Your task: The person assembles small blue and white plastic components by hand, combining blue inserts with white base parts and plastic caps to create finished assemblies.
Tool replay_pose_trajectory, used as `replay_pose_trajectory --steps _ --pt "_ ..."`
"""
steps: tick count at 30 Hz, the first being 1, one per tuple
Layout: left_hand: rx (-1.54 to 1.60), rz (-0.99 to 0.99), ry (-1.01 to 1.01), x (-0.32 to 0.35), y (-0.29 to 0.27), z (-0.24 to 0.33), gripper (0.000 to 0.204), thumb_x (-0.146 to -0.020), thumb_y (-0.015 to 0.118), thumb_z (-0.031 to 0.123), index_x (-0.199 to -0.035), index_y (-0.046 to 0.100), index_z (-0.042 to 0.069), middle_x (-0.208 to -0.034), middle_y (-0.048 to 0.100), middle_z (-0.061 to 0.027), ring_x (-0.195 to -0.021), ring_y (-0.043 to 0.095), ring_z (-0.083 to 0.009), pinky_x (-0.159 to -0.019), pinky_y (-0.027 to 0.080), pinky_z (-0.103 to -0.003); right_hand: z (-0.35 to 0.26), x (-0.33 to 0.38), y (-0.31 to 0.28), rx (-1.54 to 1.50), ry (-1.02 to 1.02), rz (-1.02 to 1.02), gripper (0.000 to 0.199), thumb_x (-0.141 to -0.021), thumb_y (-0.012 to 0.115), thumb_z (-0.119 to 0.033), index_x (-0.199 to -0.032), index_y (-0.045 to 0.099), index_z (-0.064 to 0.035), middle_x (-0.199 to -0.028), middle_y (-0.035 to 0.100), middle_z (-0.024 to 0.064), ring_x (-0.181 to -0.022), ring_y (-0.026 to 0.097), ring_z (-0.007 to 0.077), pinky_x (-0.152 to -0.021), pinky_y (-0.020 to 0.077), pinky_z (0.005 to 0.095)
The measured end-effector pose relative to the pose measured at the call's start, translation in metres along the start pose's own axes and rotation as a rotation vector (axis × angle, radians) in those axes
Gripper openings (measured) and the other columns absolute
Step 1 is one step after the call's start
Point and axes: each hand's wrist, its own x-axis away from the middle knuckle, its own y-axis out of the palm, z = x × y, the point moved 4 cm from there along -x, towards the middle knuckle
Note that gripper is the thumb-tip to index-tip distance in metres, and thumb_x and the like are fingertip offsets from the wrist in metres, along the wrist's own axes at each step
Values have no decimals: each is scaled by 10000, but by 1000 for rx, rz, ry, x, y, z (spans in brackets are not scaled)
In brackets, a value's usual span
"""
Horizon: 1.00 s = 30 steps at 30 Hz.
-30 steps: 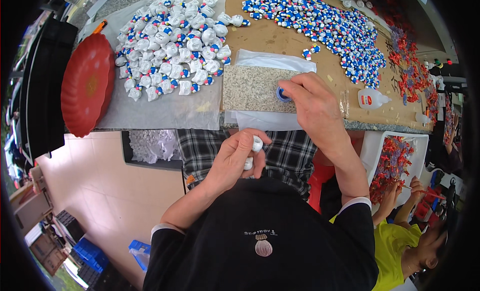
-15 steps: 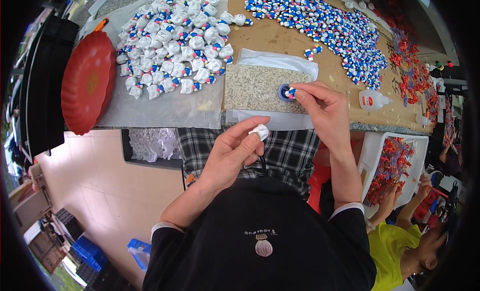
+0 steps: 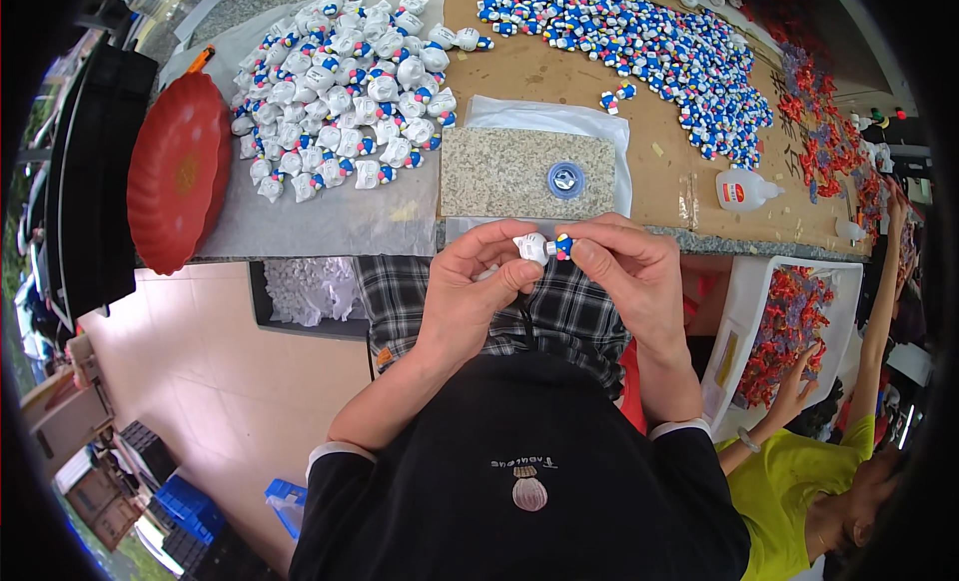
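My left hand (image 3: 465, 286) pinches a small white cat-shaped figurine head (image 3: 530, 247) between thumb and fingers. Another bit of white shows inside its curled palm, too hidden to name. My right hand (image 3: 639, 276) grips a tiny blue figurine body (image 3: 564, 247) with yellow and pink spots. Body and head meet end to end above my lap, just off the table's near edge; whether they are fully joined I cannot tell. Beyond the hands, a small round blue-rimmed cup (image 3: 565, 179) with shiny contents rests on a speckled stone slab (image 3: 489, 171).
Left of the slab are heaped figurines with white heads (image 3: 350, 91); blue figurine bodies (image 3: 639, 51) spread at the far right. A translucent squeeze bottle (image 3: 746, 190) and red scalloped tray (image 3: 180, 171) flank these. A co-worker's hand (image 3: 792, 393) reaches into a white bin (image 3: 739, 311) of red-purple pieces.
My right hand has come from the cup toward me and left, bringing the blue body against the white head. My left hand has turned slightly. The co-worker's arms have shifted.
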Motion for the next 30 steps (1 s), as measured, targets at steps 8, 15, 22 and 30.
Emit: replay_pose_trajectory --steps 8,15,22,30 --pt "-325 35 276 -1 -2 3 284 -741 688 -16 -1015 624 23 -772 635 -29 -678 544 -48 -597 442 -186 4 5 9 100 -148 37 182 -815 607 4 -990 656 2 -846 630 79 -757 580 102 -655 447 199" --pt "-465 38 341 -6 6 21 267 -747 684 -8 -1006 623 13 -703 609 -6 -640 521 -34 -594 426 -177 1 -3 9 46 -166 78 185 -811 609 -6 -989 660 -9 -830 631 83 -769 582 104 -668 449 209" --pt "-957 222 666 -25 15 91 266 -741 673 -16 -999 611 12 -744 589 9 -637 492 -41 -630 413 -194 -28 -55 -33 499 -314 196 173 -816 587 -58 -957 649 19 -833 634 88 -708 578 147 -643 439 257" --pt "-1375 761 975 -65 -46 198 263 -713 717 148 -950 657 49 -750 599 -49 -571 479 -100 -553 410 -250 -27 -100 -63 1054 -448 221 145 -772 606 -90 -888 656 -18 -823 581 104 -801 573 276 -691 452 367"
